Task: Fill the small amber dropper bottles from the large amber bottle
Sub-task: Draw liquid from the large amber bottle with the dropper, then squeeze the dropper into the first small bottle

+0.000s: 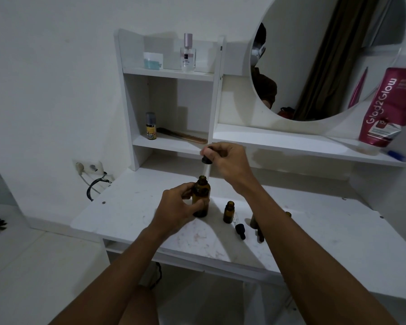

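Observation:
The large amber bottle (201,195) stands upright on the white table (131,207), its mouth uncovered. My left hand (177,207) grips its body. My right hand (225,160) pinches a black dropper cap (206,158) above it, and the glass pipette (205,171) reaches down toward the bottle's neck. A small amber bottle (228,212) stands uncapped to the right. Beside it lies a loose black dropper (240,231). Two more amber bottles (254,222) (288,214) are partly hidden behind my right forearm.
White shelves behind hold a perfume bottle (188,52), a jar (152,60), a small yellow bottle (151,126) and a comb (183,136). A round mirror (326,55) and a pink tube (389,106) stand at the right. A wall socket with cable (89,168) is left.

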